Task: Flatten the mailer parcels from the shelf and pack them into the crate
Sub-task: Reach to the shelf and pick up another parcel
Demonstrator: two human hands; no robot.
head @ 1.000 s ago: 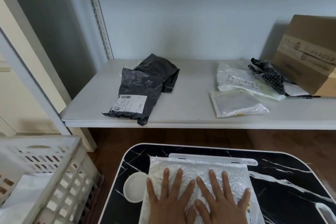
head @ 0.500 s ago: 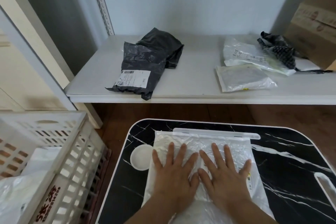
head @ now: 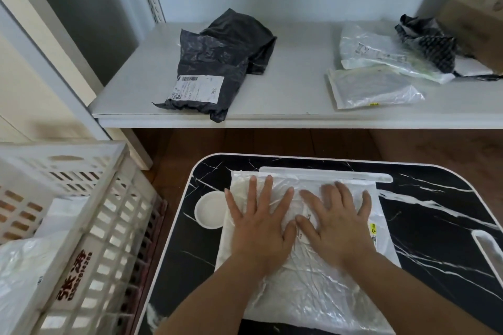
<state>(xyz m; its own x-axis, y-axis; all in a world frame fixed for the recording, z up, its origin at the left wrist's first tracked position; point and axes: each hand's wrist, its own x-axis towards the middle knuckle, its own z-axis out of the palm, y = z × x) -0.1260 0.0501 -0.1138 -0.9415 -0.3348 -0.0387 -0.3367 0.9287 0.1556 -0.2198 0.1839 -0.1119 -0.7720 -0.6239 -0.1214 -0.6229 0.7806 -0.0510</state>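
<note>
The clear plastic mailer (head: pixel 307 247) lies flat on the black marble-pattern table (head: pixel 435 226), filling the middle of the top from the far edge to the near edge, with its far end touching a white bar (head: pixel 325 173) that runs along the table's far edge. Both hands rest on the mailer palm down with fingers spread and flat, gripping nothing: the left hand (head: pixel 261 228) covers the left half of the mailer, the right hand (head: pixel 337 226) the right half, and the thumbs nearly meet over the centre. A round white recess (head: pixel 209 208) sits in the table just beside the mailer's left edge. A white handle loop (head: pixel 490 247) shows at the table's right edge. The white lattice crate (head: pixel 89 226) stands to the left of the table and holds pale plastic bags (head: pixel 24 266), probably mailers, though the contents are not resolved. Beyond the table's far edge, the white shelf (head: pixel 285 98) carries a dark grey mailer (head: pixel 215 71) with a white label at its front edge towards the left, a black bag (head: pixel 245 35) touching its rear, two clear mailers (head: pixel 373 87) overlapping towards the right, a crumpled black patterned bag (head: pixel 430 43) behind them, and a cardboard box (head: pixel 479 8) at the far right corner.
</note>
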